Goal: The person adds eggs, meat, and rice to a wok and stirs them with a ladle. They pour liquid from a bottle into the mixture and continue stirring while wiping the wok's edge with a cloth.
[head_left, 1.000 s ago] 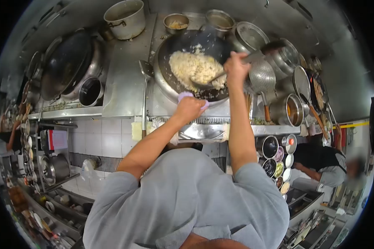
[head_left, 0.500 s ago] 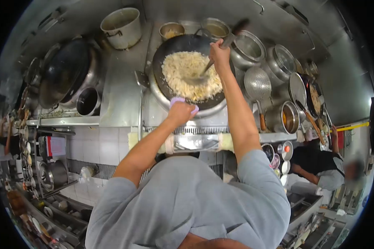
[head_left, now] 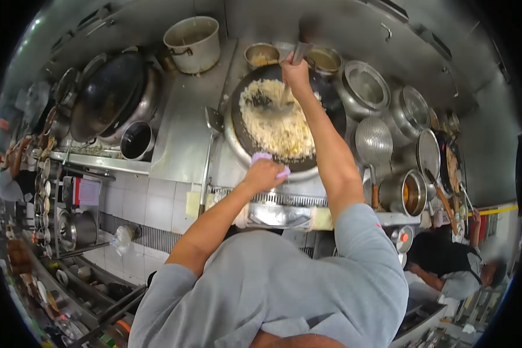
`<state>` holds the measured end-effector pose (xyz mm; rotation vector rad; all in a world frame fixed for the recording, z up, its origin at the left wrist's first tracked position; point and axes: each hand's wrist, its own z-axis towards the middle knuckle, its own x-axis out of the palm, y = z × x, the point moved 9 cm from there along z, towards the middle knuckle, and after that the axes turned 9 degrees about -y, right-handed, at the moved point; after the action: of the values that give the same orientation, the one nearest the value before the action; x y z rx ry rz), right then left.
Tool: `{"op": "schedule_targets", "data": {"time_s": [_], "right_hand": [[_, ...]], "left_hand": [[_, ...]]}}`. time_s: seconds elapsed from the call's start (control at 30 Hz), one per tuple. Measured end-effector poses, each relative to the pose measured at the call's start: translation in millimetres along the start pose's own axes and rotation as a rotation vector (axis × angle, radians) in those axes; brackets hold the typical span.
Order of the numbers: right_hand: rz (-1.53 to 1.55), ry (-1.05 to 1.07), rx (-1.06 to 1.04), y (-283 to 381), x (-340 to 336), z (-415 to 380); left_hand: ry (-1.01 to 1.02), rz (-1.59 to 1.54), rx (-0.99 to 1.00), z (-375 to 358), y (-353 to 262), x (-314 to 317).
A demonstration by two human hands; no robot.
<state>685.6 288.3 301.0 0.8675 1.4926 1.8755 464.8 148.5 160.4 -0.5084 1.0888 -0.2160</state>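
Note:
A large dark wok (head_left: 238,124) sits on the stove in front of me, with fried rice (head_left: 278,136) spread inside it. My right hand (head_left: 296,74) is closed around the handle of a ladle (head_left: 278,108). The ladle's bowl is down in the rice and slightly blurred; the handle points up and away. At the wok's near rim, my left hand (head_left: 265,174) grips a folded purple cloth (head_left: 261,157) pressed against the edge. A bare dark patch shows in the upper left of the rice. My right forearm hides part of the wok's right side.
A metal turner (head_left: 213,120) leans left of the wok. Further left stand a white pot (head_left: 194,49) and another big wok (head_left: 110,95). On the right are a perforated skimmer (head_left: 374,142) and steel pots (head_left: 409,191). A co-worker (head_left: 446,258) is at far right.
My view has shifted, so the stove sits lower and further right. The ladle has moved through the rice, and a bare dark patch has appeared. Both hands keep their holds.

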Motion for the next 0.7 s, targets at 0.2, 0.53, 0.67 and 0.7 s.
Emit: {"op": "schedule_targets", "data": {"time_s": [0.2,0.53,0.67,0.7], "right_hand": [[-0.274,-0.107,-0.237,-3,-21,14],[-0.457,-0.123,-0.391,83,-71,-40],[-0.11,-0.121,-0.251,20,-153,-62],[-0.051,-0.045,-0.206,24,-153,-52]], "left_hand": [[0.04,0.066,0.001,-16,0,18],[-0.02,0.128,0.061,8,0,17],[-0.015,0.041,0.0,0,-4,19],[-0.015,0.031,-0.009,8,3,16]]}}
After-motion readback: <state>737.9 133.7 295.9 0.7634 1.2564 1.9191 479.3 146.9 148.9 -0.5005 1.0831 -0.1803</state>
